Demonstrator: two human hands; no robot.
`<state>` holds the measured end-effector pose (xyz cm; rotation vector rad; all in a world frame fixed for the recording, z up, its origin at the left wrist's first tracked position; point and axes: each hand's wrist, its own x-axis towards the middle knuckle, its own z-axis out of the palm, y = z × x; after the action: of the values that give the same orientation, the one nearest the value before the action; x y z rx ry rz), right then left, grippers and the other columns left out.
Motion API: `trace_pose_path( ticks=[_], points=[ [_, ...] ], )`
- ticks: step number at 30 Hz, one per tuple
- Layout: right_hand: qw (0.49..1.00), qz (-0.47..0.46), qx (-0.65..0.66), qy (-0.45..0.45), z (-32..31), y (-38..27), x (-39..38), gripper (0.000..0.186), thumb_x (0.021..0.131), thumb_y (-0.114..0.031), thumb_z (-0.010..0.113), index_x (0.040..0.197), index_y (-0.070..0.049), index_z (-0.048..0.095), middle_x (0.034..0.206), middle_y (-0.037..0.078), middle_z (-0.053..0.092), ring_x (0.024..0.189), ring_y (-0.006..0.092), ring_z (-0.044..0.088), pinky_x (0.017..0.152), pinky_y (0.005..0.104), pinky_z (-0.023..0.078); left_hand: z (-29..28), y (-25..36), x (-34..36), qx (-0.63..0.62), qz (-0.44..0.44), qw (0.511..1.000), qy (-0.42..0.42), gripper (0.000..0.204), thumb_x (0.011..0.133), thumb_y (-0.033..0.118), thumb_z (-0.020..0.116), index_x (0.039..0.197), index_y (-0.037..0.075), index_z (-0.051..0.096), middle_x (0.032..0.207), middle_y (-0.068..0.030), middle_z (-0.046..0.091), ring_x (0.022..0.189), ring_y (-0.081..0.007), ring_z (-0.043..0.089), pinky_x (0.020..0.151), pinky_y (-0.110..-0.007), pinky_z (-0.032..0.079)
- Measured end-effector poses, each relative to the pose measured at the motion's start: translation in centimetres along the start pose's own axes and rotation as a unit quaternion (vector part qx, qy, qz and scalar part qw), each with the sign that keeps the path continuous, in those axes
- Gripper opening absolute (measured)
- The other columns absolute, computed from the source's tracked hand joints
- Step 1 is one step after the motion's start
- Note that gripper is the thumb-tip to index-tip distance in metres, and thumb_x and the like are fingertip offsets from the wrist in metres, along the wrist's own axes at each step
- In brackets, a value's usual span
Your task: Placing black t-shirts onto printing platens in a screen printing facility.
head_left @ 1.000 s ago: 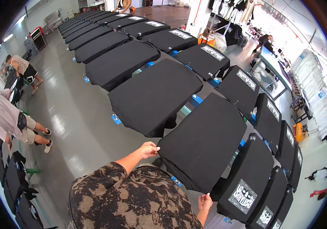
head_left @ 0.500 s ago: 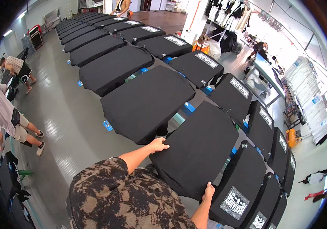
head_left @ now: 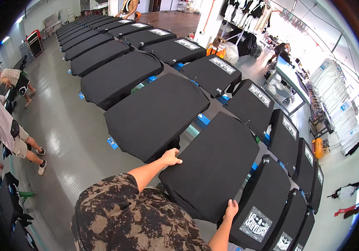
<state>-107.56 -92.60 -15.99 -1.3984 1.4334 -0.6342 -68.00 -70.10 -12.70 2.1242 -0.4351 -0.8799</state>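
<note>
A plain black shirt (head_left: 215,165) lies stretched flat over a board right in front of me. My left hand (head_left: 171,157) grips its near left corner. At the near right corner my right hand (head_left: 230,209) holds the shirt's edge. Beyond it another plain black shirt (head_left: 156,115) covers the neighbouring board. To my right a black shirt with a white print (head_left: 259,217) lies on its own board.
Two long rows of boards with black shirts run away from me; the right row (head_left: 252,100) carries white prints. Two people (head_left: 3,125) stand on the grey floor at the left. Racks of hanging clothes (head_left: 338,104) and a table (head_left: 286,79) stand at the right.
The view has shifted closer over the near board. Both hands have slid up along the shirt's near edge and now hold its two corners.
</note>
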Motion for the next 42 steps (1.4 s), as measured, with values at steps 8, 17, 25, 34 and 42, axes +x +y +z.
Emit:
trace_pose_path(
  ticks=[8, 17, 25, 34, 42],
  points=[
    [0.963, 0.146, 0.208, -0.091, 0.4, 1.0, 1.7, 0.048, 0.105, -0.031, 0.051, 0.131, 0.009, 0.055, 0.132, 0.020, 0.059, 0.117, 0.0333, 0.059, 0.105, 0.0450, 0.046, 1.3, -0.7, 2.7, -0.284, -0.109, 0.943, -0.132, 0.036, 0.101, 0.026, 0.058, 0.123, -0.001, 0.063, 0.118, -0.0169, 0.067, 0.108, -0.0286, 0.063, 0.091, -0.046, 0.051],
    [0.933, 0.295, 0.194, -0.070, -1.6, 3.4, -6.6, 0.081, 0.094, -0.073, 0.040, 0.139, -0.006, 0.050, 0.141, 0.009, 0.053, 0.125, 0.0276, 0.052, 0.101, 0.0444, 0.044, -0.9, -6.2, -5.0, -0.225, -0.296, 0.905, -0.207, 0.087, 0.094, 0.075, 0.037, 0.152, 0.009, 0.037, 0.158, -0.0166, 0.031, 0.138, -0.0428, 0.038, 0.104, -0.066, 0.038],
    [0.973, 0.207, 0.085, 0.056, -2.7, 8.1, -6.0, 0.038, 0.096, -0.041, 0.065, 0.101, -0.004, 0.069, 0.090, 0.006, 0.070, 0.082, 0.0224, 0.064, 0.073, 0.0373, 0.049, 0.5, -8.4, -6.1, 0.000, 0.003, 0.994, 0.111, 0.039, 0.095, 0.027, 0.065, 0.125, 0.003, 0.057, 0.110, -0.0180, 0.070, 0.099, -0.0328, 0.067, 0.087, -0.042, 0.052],
    [0.979, 0.110, -0.156, 0.074, -3.0, 8.2, -6.0, 0.043, 0.099, -0.038, 0.060, 0.109, 0.004, 0.064, 0.084, 0.016, 0.069, 0.071, 0.0304, 0.066, 0.072, 0.0420, 0.056, -1.3, -6.2, -7.6, 0.006, -0.112, 0.992, 0.055, 0.036, 0.098, 0.026, 0.058, 0.128, 0.007, 0.054, 0.113, -0.0227, 0.067, 0.109, -0.0414, 0.063, 0.094, -0.049, 0.049],
    [0.870, -0.370, -0.315, 0.088, 3.1, -0.7, -8.8, 0.041, 0.089, -0.026, 0.068, 0.122, -0.002, 0.063, 0.129, 0.023, 0.058, 0.120, 0.0407, 0.054, 0.103, 0.0506, 0.041, 1.7, -1.1, -6.7, 0.236, 0.388, 0.886, 0.093, 0.043, 0.088, 0.021, 0.067, 0.126, 0.002, 0.059, 0.140, -0.0216, 0.052, 0.130, -0.0383, 0.049, 0.110, -0.046, 0.040]
  ],
)
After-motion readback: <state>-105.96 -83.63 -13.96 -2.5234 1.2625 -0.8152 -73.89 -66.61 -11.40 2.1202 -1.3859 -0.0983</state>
